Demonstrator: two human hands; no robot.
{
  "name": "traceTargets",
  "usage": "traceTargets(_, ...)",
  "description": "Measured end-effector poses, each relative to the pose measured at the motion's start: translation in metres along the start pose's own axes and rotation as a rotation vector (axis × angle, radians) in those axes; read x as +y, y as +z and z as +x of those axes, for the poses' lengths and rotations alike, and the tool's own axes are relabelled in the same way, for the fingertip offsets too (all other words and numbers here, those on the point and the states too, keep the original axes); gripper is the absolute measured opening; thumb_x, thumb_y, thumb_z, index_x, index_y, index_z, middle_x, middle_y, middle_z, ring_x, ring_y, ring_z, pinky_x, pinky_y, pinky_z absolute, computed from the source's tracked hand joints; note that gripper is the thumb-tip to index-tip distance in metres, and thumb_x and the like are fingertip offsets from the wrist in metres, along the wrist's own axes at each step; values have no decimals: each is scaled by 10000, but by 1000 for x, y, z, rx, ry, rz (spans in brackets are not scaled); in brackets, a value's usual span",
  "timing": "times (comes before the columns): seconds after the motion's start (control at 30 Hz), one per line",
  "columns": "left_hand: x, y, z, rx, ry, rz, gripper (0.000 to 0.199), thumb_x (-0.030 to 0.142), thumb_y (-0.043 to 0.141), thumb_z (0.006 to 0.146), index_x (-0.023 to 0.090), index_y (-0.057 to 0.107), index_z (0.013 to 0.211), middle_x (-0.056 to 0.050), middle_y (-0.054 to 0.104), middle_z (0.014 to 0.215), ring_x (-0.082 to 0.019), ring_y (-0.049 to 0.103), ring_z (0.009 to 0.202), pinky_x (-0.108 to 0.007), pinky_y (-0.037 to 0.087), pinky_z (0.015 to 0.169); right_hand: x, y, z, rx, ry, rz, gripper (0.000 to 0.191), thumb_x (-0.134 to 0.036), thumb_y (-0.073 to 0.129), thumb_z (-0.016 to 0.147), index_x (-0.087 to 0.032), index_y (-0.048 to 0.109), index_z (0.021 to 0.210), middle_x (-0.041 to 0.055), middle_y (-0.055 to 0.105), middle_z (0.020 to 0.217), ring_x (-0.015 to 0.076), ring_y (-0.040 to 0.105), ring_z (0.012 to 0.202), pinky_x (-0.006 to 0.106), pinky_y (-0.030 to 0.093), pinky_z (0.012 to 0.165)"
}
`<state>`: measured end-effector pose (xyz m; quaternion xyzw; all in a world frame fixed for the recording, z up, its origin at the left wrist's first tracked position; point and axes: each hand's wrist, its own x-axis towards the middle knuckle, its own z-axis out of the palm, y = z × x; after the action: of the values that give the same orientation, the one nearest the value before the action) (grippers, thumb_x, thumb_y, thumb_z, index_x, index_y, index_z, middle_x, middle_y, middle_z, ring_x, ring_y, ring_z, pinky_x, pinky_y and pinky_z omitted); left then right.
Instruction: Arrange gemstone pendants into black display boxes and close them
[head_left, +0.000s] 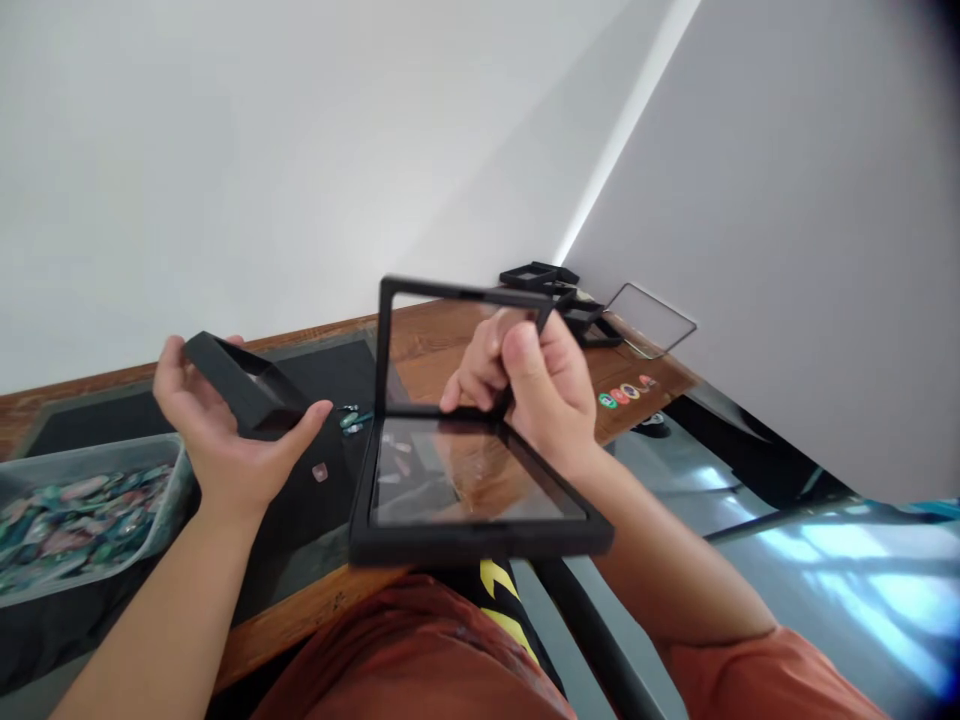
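Note:
An opened black floating display frame (480,541) with clear film in both halves is held up over the table's front edge. My right hand (553,400) grips it at the hinge side, thumb in front and fingers seen through the upper film. A black box-like frame piece (244,388) rests in my left hand (232,455), with the fingers behind it and the thumb stretched out along its lower end. On the dark mat below lie a small pink stone (320,472) and several blue-green pieces (355,420).
At the left, a clear plastic bin (182,480) holds many polished stone-like pieces. More black frames (592,325) are piled at the back corner, beside a thin wire-like rectangle (651,318) against the wall. Round coloured stickers (628,391) are on the wooden table (431,345).

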<state>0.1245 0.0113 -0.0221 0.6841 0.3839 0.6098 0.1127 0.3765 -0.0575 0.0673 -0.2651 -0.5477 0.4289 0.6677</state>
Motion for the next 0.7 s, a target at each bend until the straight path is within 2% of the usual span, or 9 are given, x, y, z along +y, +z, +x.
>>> traceTargets(0.07,1,0,1,41,61,24,1191,378,999,619,194,275,1548,-223,373,1571,-336,510,1451,-588,410,1239,3,4,-7,-90,114,52,401,-573,681,947,-262,467,811,-83,358,657,83,393,536,311,629,643)
traceTargets(0.13,2,0,3,48,61,44,1133,378,979,659,164,287,1531,-230,369,1565,-316,511,1448,-567,426,1231,9,7,-14,-160,198,152,412,-578,702,932,-258,465,827,-89,356,658,78,388,525,307,633,635)
traceTargets(0.23,2,0,5,90,65,67,1082,396,959,684,148,304,1509,-230,376,1556,-317,509,1445,-577,421,1229,21,9,-24,-207,337,332,392,-544,671,968,-247,457,825,-93,349,653,69,383,498,269,602,573)
traceTargets(0.33,2,-1,6,99,83,40,1056,368,958,687,143,318,1496,-232,405,1544,-329,495,1459,-605,395,1241,27,10,-35,-220,445,401,403,-547,637,990,-239,452,808,-93,345,643,64,368,478,224,544,500)
traceTargets(0.5,3,-2,7,93,77,57,1083,337,982,660,172,324,1504,-208,387,1559,-304,502,1458,-555,423,1233,19,8,-52,-296,427,372,326,-481,610,1024,-238,473,856,-93,339,665,64,348,510,245,585,576)
traceTargets(0.6,-2,-3,5,85,52,74,1152,311,1000,630,143,311,1538,-223,402,1544,-301,533,1425,-513,456,1206,15,6,-57,-350,403,333,277,-446,553,1058,-243,475,887,-93,318,667,71,351,516,252,581,589)
traceTargets(0.7,-12,-2,3,111,82,90,1231,382,1021,563,152,322,1550,-210,432,1537,-323,557,1395,-539,452,1198,17,-9,-53,-378,307,81,283,-458,529,1065,-237,498,892,-78,390,665,89,457,547,254,544,600)
